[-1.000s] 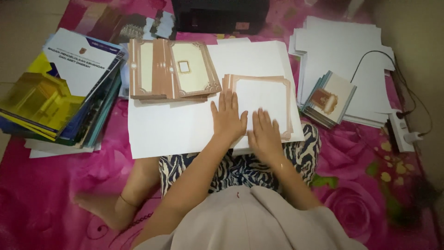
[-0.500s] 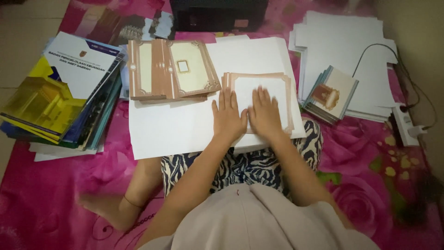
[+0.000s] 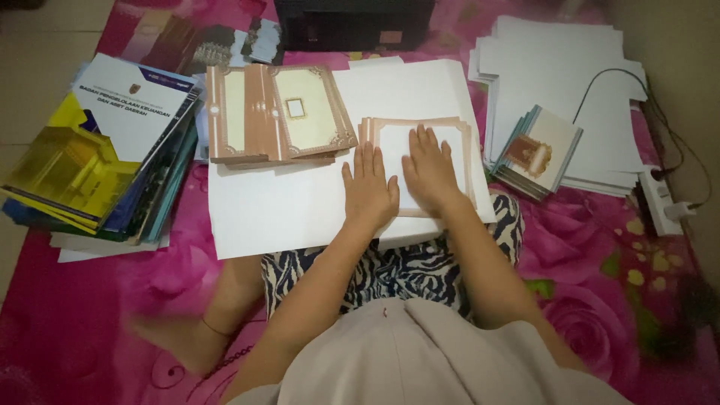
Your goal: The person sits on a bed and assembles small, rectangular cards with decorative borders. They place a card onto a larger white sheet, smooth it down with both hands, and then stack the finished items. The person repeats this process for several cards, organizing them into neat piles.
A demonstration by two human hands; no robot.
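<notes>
Both the left hand and the right hand lie palm-down, fingers spread flat and grasping nothing, on a small stack of white cards with tan borders. That stack rests on a large white paper sheet across the lap, just beside a brown-and-cream folded cover to its left. Bare sheet lies open left of the hands, while the stack's right edge sits near the sheet's right edge.

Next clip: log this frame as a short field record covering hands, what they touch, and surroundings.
left hand: flat, palm down, on the bordered sheet's left edge
right hand: flat, palm down, on the same sheet
bordered sheet: white centre, brown border, on large white paper
left of it: brown folded cards
far left: book stack
right: small card stack, white paper pile
</notes>
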